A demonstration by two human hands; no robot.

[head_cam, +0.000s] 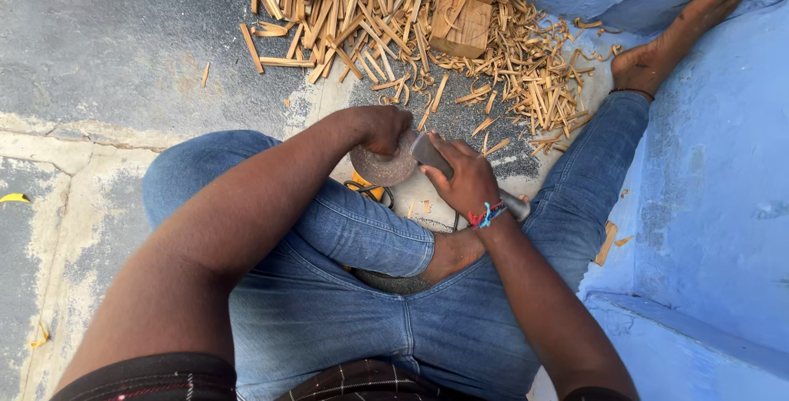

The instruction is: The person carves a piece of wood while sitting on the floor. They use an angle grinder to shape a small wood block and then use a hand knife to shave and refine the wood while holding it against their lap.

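Grey concrete floor (99, 31), blue wall (723, 163) (paint worn), wood shavings (526, 72)

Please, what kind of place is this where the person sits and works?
Probably an outdoor wood-carving spot: bare concrete floor, blue painted wall, and a heap of wood splints and shavings beside wooden blocks.

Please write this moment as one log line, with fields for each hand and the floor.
left hand: on round brown piece | right hand: grips metal tool | floor: wood strips, shavings, wood blocks
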